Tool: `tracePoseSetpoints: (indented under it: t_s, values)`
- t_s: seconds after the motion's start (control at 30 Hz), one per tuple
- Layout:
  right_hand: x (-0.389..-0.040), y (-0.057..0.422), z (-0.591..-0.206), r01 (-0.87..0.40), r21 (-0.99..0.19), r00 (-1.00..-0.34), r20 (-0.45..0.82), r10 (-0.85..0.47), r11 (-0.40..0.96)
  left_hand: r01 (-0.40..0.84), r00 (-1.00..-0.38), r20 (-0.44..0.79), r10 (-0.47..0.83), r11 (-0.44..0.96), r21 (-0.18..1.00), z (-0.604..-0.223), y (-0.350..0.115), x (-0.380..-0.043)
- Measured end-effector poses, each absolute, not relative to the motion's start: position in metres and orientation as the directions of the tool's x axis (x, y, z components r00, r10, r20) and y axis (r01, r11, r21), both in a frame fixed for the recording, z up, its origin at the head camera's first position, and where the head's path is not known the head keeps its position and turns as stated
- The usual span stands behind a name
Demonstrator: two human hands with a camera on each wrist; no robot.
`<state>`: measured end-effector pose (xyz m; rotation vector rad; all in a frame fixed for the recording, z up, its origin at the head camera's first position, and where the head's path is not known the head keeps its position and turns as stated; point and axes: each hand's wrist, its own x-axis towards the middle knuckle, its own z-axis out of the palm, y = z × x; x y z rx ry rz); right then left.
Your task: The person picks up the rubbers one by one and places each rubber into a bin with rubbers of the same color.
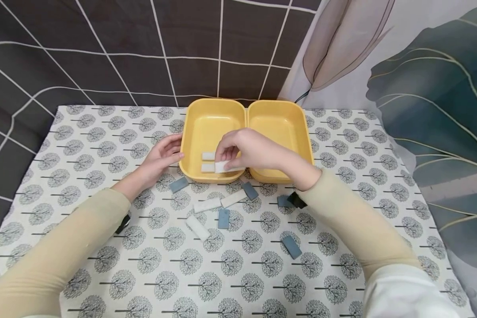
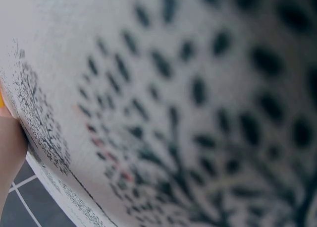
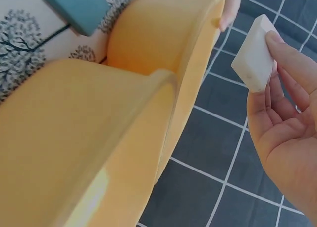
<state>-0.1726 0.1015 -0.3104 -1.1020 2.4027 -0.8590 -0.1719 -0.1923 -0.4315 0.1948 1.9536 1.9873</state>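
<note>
Two yellow open-topped bins stand side by side, a left bin and a right bin. Above the near part of the left bin, my right hand pinches a white rectangular block between thumb and fingers. Inside that bin lie two white blocks, an upper one and a lower one. My left hand rests against the left bin's outer left side, thumb at the rim and fingers extended along the wall. The left wrist view shows mostly blurred cloth.
In front of the bins, white blocks and several blue-grey blocks lie scattered on the tree-patterned cloth. One blue-grey block lies beside my right wrist. Behind the bins hangs a dark gridded cloth.
</note>
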Motion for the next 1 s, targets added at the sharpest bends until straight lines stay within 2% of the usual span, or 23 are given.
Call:
tracePoseSetpoints:
  t_s: [0.43, 1.0]
  values:
    - [-0.203, 0.092, -0.314, -0.533, -0.676, -0.662, -0.041, -0.748, 0.509, -0.14, -0.931, -0.134, 0.341, 0.006, 0.99, -0.433, -0.194, -0.172]
    - [-0.239, 0.078, -0.336, -0.439, -0.737, -0.726, -0.045, -0.686, 0.514, -0.148, -0.931, -0.144, 0.336, 0.015, 0.989, -0.433, -0.193, -0.172]
